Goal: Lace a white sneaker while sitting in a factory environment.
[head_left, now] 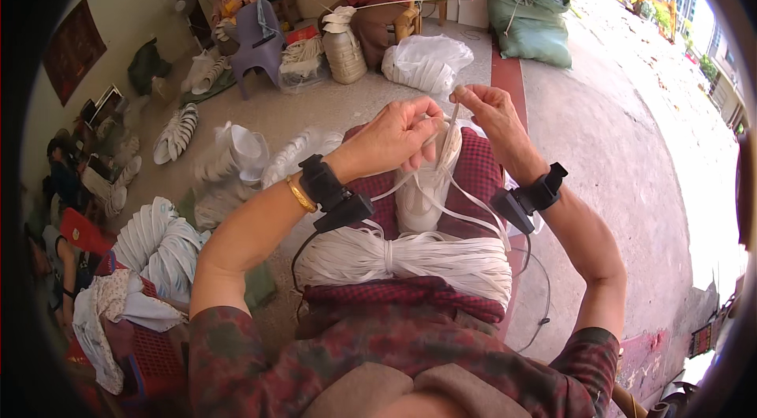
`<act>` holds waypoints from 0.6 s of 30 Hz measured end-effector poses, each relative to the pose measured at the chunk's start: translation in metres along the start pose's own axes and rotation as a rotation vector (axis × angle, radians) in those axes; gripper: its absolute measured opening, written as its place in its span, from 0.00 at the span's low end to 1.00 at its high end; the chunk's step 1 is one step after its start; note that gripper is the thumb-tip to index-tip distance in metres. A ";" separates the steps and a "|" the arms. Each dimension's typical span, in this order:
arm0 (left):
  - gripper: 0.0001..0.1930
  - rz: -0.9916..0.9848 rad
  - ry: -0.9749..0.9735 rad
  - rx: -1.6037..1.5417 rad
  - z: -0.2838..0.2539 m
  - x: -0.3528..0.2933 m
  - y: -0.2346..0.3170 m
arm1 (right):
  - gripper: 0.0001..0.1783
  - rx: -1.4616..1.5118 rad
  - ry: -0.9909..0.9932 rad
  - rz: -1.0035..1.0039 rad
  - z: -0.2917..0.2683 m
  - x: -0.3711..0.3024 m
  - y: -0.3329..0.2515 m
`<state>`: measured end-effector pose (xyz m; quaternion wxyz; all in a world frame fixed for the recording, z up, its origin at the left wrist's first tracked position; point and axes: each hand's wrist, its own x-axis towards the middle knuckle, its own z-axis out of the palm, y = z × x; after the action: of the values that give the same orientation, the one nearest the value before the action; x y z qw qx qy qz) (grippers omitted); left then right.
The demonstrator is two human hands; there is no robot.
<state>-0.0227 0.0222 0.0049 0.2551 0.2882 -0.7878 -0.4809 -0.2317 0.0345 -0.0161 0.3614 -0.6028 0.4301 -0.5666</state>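
White and rounded, a shoe (418,217) rests on checked cloth (479,162) over the lap; concrete floor (615,142) spreads wide rightward. The right hand (493,113) pinches a flat lace (453,122); the left hand's (398,134) curled grip holds something I cannot tell.

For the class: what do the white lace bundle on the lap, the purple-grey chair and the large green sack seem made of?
Lace bundle: probably textile, mostly matte; flat, limp strands.
Chair: likely moulded plastic, smooth; the seat flows into the legs.
Sack: perhaps woven plastic, slight sheen; thin, creased folds, though cloth is possible.
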 end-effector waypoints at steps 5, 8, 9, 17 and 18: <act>0.14 -0.069 0.026 -0.107 0.006 0.021 -0.029 | 0.19 -0.041 -0.132 -0.116 0.014 0.013 -0.003; 0.14 -0.051 0.082 -0.211 0.002 0.028 -0.042 | 0.18 -0.117 -0.197 -0.165 0.019 0.015 -0.008; 0.15 -0.089 0.205 -0.310 -0.001 0.028 -0.046 | 0.17 -0.236 -0.096 -0.217 0.015 0.007 -0.010; 0.15 -0.046 0.201 -0.479 0.017 0.034 -0.042 | 0.14 -0.275 -0.376 0.016 0.025 -0.037 0.032; 0.16 -0.042 0.171 -0.507 0.011 0.034 -0.050 | 0.14 -0.276 -0.377 0.019 0.020 -0.037 0.037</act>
<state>-0.0439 -0.0138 -0.0405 0.3748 0.2712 -0.6116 -0.6419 -0.2153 0.0542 -0.0659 0.3548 -0.7377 0.4341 -0.3763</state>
